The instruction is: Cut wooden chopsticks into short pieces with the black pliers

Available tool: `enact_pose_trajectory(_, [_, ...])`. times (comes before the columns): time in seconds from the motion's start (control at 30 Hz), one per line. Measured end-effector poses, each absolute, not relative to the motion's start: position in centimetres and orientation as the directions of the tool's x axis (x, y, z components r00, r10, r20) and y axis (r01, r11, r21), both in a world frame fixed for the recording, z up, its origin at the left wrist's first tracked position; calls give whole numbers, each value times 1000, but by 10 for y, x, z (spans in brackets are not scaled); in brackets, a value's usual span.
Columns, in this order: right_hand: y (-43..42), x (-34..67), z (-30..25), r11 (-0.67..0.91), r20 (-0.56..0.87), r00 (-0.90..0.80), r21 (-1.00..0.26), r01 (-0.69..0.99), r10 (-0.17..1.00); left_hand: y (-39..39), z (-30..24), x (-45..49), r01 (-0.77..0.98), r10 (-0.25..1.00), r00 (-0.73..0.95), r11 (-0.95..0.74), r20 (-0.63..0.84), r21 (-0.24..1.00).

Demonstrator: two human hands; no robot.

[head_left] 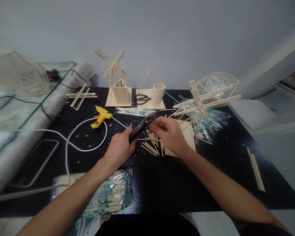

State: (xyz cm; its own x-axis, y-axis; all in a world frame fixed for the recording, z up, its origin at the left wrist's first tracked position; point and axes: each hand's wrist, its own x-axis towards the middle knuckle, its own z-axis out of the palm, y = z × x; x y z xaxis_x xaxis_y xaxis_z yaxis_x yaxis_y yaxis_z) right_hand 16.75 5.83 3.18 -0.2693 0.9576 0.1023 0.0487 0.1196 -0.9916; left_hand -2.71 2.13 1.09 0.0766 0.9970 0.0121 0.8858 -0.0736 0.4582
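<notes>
My left hand (pixel 120 146) is closed round the handle of a black cutting tool (pixel 142 126) that slants up to the right above the black table (pixel 162 183). My right hand (pixel 168 134) pinches the tool near its upper end, fingers curled; whether a stick is between them I cannot tell. Under both hands lies a heap of short cut wooden sticks (pixel 151 144) beside a flat wooden panel (pixel 188 131).
A yellow glue gun (pixel 101 116) with a white cord lies left of centre. Stick windmill models (pixel 118 85) (pixel 201 101), a stick cup (pixel 158 94) and black scissors (pixel 140 99) stand at the back. A pack of wrapped chopsticks (pixel 105 193) lies near the front edge.
</notes>
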Motion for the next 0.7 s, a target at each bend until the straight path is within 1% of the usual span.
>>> enact_pose_trajectory(0.33, [58, 168, 33, 111, 93, -271, -993, 50, 958, 21, 9, -28, 872, 996, 87, -81, 10, 483])
enact_pose_trajectory(0.7, [58, 167, 33, 99, 80, -267, -993, 61, 960, 21, 10, -28, 872, 997, 78, -69, 2, 485])
